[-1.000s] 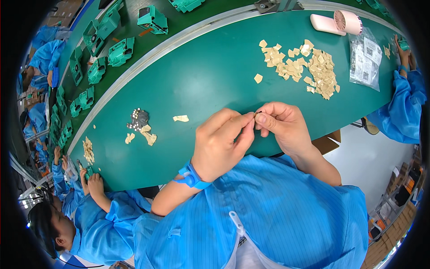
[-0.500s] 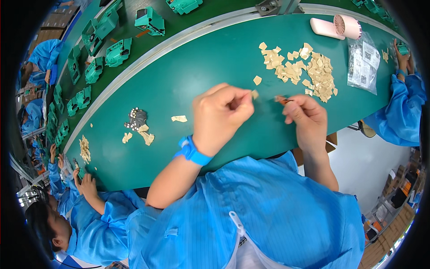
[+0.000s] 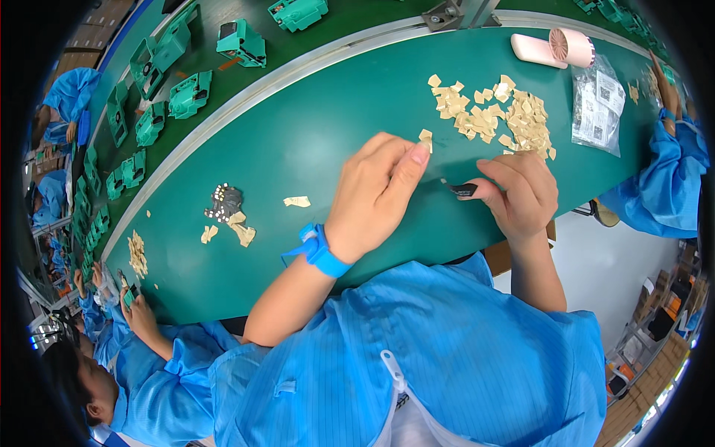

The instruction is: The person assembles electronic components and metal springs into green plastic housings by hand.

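Note:
My left hand [image 3: 376,179], with a blue wrist strap [image 3: 324,251], has its thumb pressed to its forefinger. A small piece of tan tape [image 3: 426,140] shows at the fingertips, in line with another piece that seems to lie on the table behind. To the right, my right hand [image 3: 521,195] pinches a small black part [image 3: 463,190] with light marks between thumb and forefinger. The part is held above the green table, its pale end toward my left hand. Beyond my hands lie a heap of tan tape pieces [image 3: 529,123] and looser pieces [image 3: 477,121].
Left on the table [image 3: 313,127] lie a dark pile of small parts [image 3: 225,203], tan scraps [image 3: 240,231] and a tan strip [image 3: 297,201]. A pink handheld fan [image 3: 570,48] and a clear bag [image 3: 598,108] sit far right. Green housings [image 3: 242,43] line the far belt. Co-workers sit either side.
My left hand has turned so its back and thumb show, with the thumb tip farther from me. The part in my right hand has turned from an orange-brown look to its black face.

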A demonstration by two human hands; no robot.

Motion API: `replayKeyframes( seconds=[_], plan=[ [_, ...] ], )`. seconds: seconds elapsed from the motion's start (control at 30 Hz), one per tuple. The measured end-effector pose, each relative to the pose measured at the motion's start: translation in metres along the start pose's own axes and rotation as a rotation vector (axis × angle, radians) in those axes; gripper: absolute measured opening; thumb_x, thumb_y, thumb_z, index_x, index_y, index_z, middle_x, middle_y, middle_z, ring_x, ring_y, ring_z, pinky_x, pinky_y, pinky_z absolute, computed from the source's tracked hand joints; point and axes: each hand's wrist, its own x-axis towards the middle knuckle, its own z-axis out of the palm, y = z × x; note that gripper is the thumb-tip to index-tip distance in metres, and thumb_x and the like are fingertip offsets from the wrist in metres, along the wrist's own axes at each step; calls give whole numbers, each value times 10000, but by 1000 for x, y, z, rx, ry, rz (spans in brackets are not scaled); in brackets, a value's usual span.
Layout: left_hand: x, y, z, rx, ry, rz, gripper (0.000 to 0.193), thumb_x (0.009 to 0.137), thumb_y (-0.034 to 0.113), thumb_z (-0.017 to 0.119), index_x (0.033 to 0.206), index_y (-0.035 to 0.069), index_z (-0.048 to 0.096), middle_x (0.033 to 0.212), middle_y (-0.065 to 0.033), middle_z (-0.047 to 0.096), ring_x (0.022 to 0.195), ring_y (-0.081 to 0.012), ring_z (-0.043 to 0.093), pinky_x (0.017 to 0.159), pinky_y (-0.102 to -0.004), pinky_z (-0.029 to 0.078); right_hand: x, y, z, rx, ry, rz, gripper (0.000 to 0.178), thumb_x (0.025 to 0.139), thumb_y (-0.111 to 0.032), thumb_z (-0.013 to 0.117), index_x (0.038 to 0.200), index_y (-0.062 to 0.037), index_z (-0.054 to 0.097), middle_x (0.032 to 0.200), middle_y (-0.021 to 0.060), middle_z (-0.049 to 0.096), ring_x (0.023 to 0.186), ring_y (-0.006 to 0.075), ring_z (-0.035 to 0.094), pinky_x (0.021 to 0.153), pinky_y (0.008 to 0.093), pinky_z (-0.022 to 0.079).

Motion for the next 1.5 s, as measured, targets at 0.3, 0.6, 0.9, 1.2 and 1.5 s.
replayKeyframes(
  seconds=[0.3,0.6,0.9,1.2,1.5],
  plan=[
    [-23,5,-17,-438,-166,-222,159,921,127,623,833,-2,595,982,-54,521,734,-93,522,648,-225,443,26,3,11,-67,-33,-357,299,698,-299,774,786,-41,650,667,30,574,543,148,529,512,270,393],
    [-48,2,-27,-222,158,-72,95,913,74,614,868,-2,580,1030,-83,501,782,-96,516,608,-219,464,49,-1,21,122,-286,-354,402,652,-337,814,871,-37,660,699,24,589,575,148,546,533,268,415],
    [-61,-6,-44,-43,429,75,79,899,63,627,887,4,576,1042,-113,508,672,-86,521,536,-219,448,60,-59,59,696,-414,461,140,759,-52,785,846,-17,682,734,52,610,598,92,556,542,227,449],
    [-82,-23,-63,437,359,120,432,859,130,664,1256,10,545,1274,-162,498,1024,-284,562,807,-402,475,94,-12,100,625,-117,596,103,799,-45,736,822,-7,643,749,32,599,672,111,547,636,227,446],
    [-102,-52,-62,806,289,-76,643,867,375,638,1357,-6,470,1500,-170,333,1410,-397,236,1079,-649,201,171,92,181,-11,-36,632,941,734,-227,795,1447,10,229,1310,238,481,1094,330,545,921,403,455]
  ],
)
